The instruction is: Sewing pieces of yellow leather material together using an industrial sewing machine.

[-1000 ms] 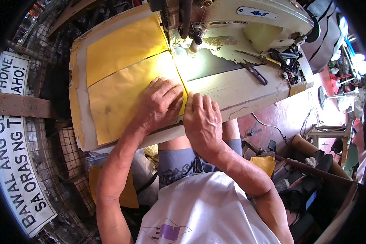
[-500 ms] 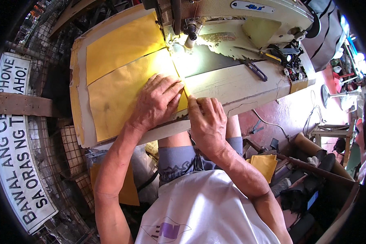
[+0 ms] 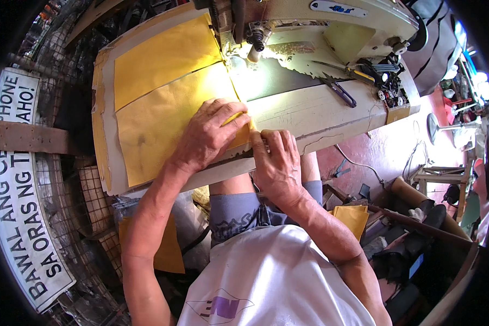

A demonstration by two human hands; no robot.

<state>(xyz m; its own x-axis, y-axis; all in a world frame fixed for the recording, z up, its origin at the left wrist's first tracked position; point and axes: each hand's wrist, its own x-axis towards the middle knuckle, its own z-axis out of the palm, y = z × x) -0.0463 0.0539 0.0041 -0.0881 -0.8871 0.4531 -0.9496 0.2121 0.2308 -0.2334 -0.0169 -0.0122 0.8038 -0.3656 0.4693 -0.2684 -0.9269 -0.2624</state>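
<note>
A yellow sheet (image 3: 157, 122) lies flat on the pale sewing table, its right edge running toward the lit needle area of the sewing machine (image 3: 288, 13). A second yellow panel (image 3: 163, 62) lies beyond it, a dark line between the two. My left hand (image 3: 206, 130) rests over the near sheet's right edge, fingers bent, with a bit of yellow showing between them. Close beside it, my right hand (image 3: 279, 163) pinches the same edge near the table's front, thumb and forefinger together. The fingertips partly hide the edge.
Thread snips (image 3: 339, 91), a yellow-handled screwdriver (image 3: 361, 76) and several bobbins (image 3: 394, 99) lie on the table's right side. More yellow pieces (image 3: 350, 220) sit below right, and another yellow sheet (image 3: 168, 247) hangs below left. A wire mesh wall stands at left.
My left fingers have lifted and bent around the yellow edge, where they lay flatter before. My right hand has shifted very slightly left and stays at the edge.
</note>
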